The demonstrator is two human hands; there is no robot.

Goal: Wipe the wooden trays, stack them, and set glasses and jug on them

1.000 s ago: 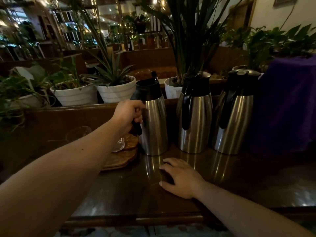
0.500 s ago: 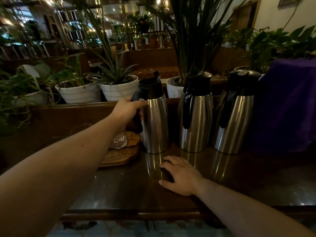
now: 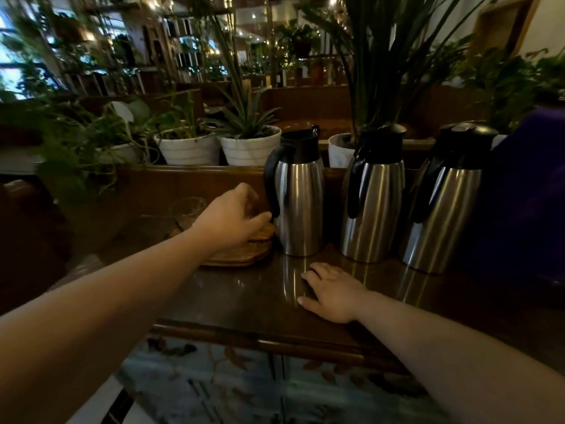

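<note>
Stacked wooden trays (image 3: 244,255) lie on the dark table (image 3: 244,301), left of a steel jug (image 3: 299,197) with a black handle and lid. The jug stands on the table, touching the trays' right edge. My left hand (image 3: 232,218) hovers over the trays, just left of the jug's handle. Its thumb and fingers are spread around a clear glass (image 3: 253,205) that is mostly hidden behind it. A second clear glass (image 3: 186,209) stands at the trays' far left. My right hand (image 3: 333,292) rests flat on the table in front of the jug.
Two more steel jugs (image 3: 374,194) (image 3: 443,200) stand to the right, beside a purple cloth-covered shape (image 3: 526,194). White plant pots (image 3: 249,146) line the ledge behind. The table's front edge (image 3: 275,341) is close to me, with patterned floor below.
My left hand has let go of the jug's handle and dropped down and left over the trays, by the glass. The right hand has stayed flat on the table.
</note>
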